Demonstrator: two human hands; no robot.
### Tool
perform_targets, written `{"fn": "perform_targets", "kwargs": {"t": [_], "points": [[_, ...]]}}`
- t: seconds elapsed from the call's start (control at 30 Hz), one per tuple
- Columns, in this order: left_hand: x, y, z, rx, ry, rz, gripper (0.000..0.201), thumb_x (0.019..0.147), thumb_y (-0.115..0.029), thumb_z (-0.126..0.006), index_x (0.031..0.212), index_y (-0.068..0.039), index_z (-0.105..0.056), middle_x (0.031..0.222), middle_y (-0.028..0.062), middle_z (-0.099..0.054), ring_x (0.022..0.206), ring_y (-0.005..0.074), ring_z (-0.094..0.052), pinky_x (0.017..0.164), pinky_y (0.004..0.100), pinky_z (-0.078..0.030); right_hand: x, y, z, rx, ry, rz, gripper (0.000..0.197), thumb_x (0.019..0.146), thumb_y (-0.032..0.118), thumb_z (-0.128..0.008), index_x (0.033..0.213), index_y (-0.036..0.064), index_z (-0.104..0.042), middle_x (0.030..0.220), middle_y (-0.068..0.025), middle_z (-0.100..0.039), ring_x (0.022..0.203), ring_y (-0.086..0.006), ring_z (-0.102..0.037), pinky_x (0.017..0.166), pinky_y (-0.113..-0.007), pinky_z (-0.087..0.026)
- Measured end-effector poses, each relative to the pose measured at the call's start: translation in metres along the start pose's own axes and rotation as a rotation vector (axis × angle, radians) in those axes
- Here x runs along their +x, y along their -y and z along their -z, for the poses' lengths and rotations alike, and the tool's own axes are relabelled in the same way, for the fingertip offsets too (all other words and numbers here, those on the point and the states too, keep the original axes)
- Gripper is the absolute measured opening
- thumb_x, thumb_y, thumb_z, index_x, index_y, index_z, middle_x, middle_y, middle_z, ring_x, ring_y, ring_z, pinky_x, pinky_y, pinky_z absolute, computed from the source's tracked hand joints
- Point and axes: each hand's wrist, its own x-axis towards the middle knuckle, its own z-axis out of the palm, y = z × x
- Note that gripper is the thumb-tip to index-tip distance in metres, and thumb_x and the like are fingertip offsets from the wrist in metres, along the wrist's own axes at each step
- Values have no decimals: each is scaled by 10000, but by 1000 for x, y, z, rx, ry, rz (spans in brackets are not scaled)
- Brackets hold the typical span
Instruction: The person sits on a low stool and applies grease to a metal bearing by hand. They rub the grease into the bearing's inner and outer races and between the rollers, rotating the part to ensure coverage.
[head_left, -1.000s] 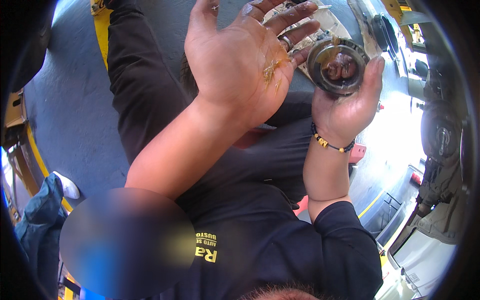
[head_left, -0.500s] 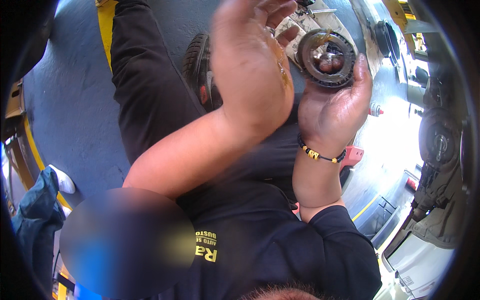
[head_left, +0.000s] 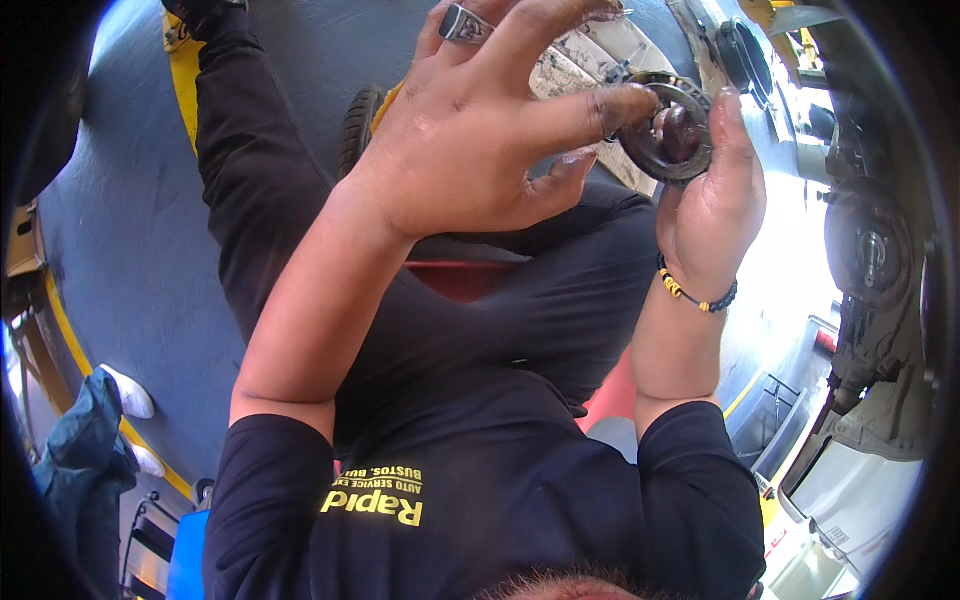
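My right hand point(head_left: 715, 215), with a beaded bracelet at the wrist, holds a dark, greasy roller bearing point(head_left: 640, 158) at its rim. The thumb lies along the right side, and fingertips show through the centre hole. My left hand point(head_left: 470, 150) is palm down to the left of the bearing, fingers spread, a ring on one of them. Its index fingertip touches the upper left of the bearing; the thumb is apart from it. Brownish-yellow grease point(head_left: 388, 108) shows at the left hand's outer edge.
Beyond the hands lies a stained pale sheet point(head_left: 570, 70), with a black round part point(head_left: 745, 60) farther right. A wheel hub point(head_left: 870, 255) of a vehicle is at the right. A red seat point(head_left: 465, 280) shows between my legs. Another person's trouser leg point(head_left: 85, 430) is at the left.
My left hand has turned from showing its greasy palm edge to palm down, its index finger now on the bearing. My right hand has moved slightly right with the bearing.
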Motion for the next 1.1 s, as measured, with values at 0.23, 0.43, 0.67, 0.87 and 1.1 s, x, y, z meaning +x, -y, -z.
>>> {"fn": "perform_targets", "kwargs": {"t": [0.23,0.43,0.67,0.87,1.1], "points": [[9,-17,-1,110,116,-21,343,728,-228,-684,1063,-286,-727,1407,132,-494,1369,381,-433,1094,533,-335,-8,24,-8,-188,195,49,340,1046,283,-569,998,-41,-660,888,3,-625,811,-39,-524,731,-195,-419],[7,-28,-4,-30,133,69,298,930,-319,-561,1077,-83,-670,1354,150,-497,1332,335,-419,1078,534,-325,2,24,3,-339,223,24,365,1035,323,-587,971,-27,-670,819,26,-595,743,-27,-488,661,-198,-395],[1,-43,-10,-1910,-412,1035,484,1015,-401,-393,1041,-39,-714,1247,209,-636,1223,377,-540,1057,473,-381,6,-3,10,220,-89,-36,323,1050,291,-505,1110,-2,-627,986,-128,-710,890,-215,-697,828,-352,-555],[3,-42,1,-2318,-909,1313,526,962,-490,-457,1073,-42,-710,1338,211,-568,1303,379,-480,1109,493,-348,-26,-35,-4,159,-395,106,310,973,131,-641,1239,-11,-568,1031,-182,-674,873,-264,-693,784,-364,-576],[14,-49,11,-2180,-932,1454,723,993,-578,-369,1027,73,-681,1255,268,-613,1304,366,-488,1128,458,-383,-26,-22,-55,480,-175,-27,364,1011,320,-559,1109,-24,-628,987,-133,-682,860,-212,-690,810,-353,-573]]}}
